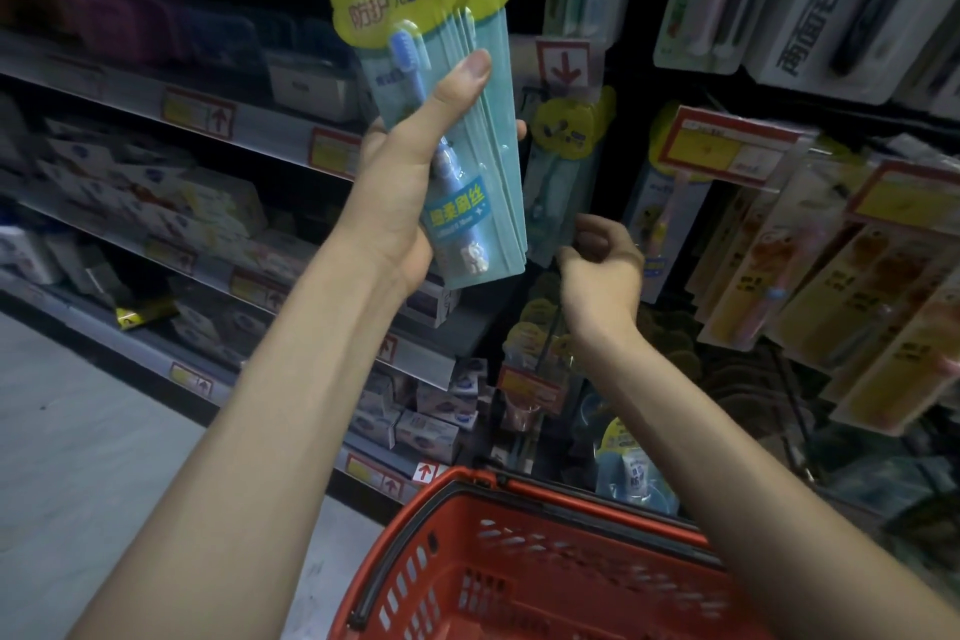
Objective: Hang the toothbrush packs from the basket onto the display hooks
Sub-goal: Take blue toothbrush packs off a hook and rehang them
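Gripped a bunch of toothbrush packs (pixel 467 135) in the left hand (pixel 410 182), thumb across the front, fingers curled round the back; held up high and upright, fanned out a little, green tops above the hand; showed a blue brush inside the front pack. Held the right hand (pixel 602 270) lower down and to the right of the left hand, apart from it, fingers curled in; could not tell if pinching anything. Seen just past the right hand, behind the held bunch: more hanging packs (pixel 566 125) of the same kind on a hook. Seen below both hands, under the forearms: a red basket (pixel 467 535). Seen right of the right hand: yellow packs (pixel 831 286), hanging; seen left of the left hand: shelves (pixel 208 203) full of boxes.
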{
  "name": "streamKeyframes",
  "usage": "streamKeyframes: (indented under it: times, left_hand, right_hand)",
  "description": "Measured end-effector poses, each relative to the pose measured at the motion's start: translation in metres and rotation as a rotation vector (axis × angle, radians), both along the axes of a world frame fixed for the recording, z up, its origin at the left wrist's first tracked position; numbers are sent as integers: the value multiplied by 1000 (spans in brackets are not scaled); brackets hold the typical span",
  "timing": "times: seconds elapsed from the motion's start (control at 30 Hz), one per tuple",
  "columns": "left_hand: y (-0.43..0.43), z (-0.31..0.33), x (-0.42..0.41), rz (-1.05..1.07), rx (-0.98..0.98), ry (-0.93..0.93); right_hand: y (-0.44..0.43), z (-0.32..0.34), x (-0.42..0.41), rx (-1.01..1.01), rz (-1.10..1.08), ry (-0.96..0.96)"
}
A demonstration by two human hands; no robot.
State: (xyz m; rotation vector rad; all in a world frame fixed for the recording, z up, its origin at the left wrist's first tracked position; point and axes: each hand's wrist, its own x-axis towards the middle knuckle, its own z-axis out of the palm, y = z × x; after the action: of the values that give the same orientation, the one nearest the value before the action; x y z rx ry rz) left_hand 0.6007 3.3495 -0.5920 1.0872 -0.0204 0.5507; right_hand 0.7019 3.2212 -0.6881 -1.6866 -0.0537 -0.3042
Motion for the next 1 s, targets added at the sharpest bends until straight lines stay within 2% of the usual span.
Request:
streamKeyframes:
  times: [0.13, 0.23, 0.37, 0.57, 0.67, 0.87, 1.0]
  left_hand:
    - [-1, 0, -1, -6, -9, -7]
    - [-3, -1, -1, -17, -25, -1]
    - [-3, -1, -2, -31, -44, 20]
    - [-7, -3, -1, -1, -84, 72]
    - [-6, -4, 0, 23, -86, 59]
    - [-7, -5, 2, 46, -87, 70]
    - [-7, -2, 1, 22, -77, 50]
  right_hand:
    - [-12, 15, -35, -118, 76, -188]
    - [-17, 37, -53, -64, 147, -284]
    - [-12, 66, -58, 53, 295, -253]
    - [-3, 79, -54, 93, 432, -229]
    - [-6, 78, -55, 151, 446, -204]
    - [-2, 78, -59, -23, 321, -340]
    - [-1, 79, -60, -37, 295, -323]
